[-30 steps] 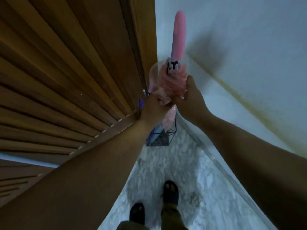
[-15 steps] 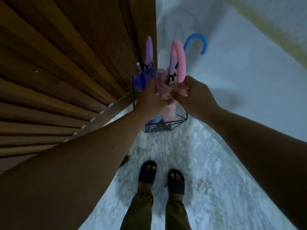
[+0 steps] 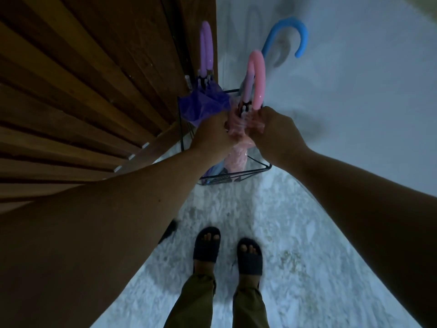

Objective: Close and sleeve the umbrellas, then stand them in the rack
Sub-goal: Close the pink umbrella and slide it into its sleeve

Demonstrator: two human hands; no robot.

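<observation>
Pink umbrella (image 3: 256, 76) stood upright in the black wire rack (image 3: 260, 165), its closed canopy wrapped in a clear plastic sleeve (image 3: 236, 155) and its curved handle poking up above both hands. The left hand (image 3: 212, 136) had its fingers curled around the bunched top of the sleeve, and the right hand (image 3: 275, 131) pinched the same bunch from the other side, right under the handle, so the two hands were nearly touching. Just left of it, a purple umbrella (image 3: 205, 100) sat in the same rack against the wooden slatted door (image 3: 82, 91), canopy a bit rumpled. A blue hooked handle (image 3: 287, 31) showed behind, next to the pale wall (image 3: 354, 102); its lower part was mostly hidden. Down below, the person stood in black slide sandals (image 3: 207, 245) and olive trousers on a speckled marble floor (image 3: 295, 268).
</observation>
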